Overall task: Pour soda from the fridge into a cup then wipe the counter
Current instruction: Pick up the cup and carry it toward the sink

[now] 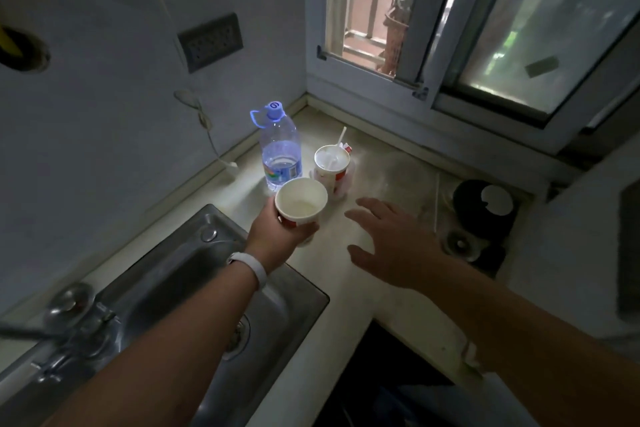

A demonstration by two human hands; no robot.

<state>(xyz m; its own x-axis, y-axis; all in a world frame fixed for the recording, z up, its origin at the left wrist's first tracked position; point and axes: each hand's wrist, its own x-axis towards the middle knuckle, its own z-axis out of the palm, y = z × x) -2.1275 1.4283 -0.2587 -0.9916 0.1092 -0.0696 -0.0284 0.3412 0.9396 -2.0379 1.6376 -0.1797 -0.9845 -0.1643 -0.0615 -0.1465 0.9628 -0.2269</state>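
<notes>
My left hand [280, 236] grips a white paper cup [300, 202] with red print, held upright just above the pale counter [349, 288]; a little pale liquid shows at its bottom. My right hand [391, 243] hovers flat over the counter to the right of the cup, fingers spread, holding nothing. Behind the cup stands a clear plastic bottle [280, 149] with a blue cap, holding a little clear liquid. Beside it is a lidded paper cup [330, 166] with a straw.
A steel sink [194, 274] with a tap [69, 319] lies at the left. A dark round object [481, 211] and a small metal piece [460, 246] sit at the counter's right end. A window [485, 28] is behind, a wall socket [211, 42] at the left.
</notes>
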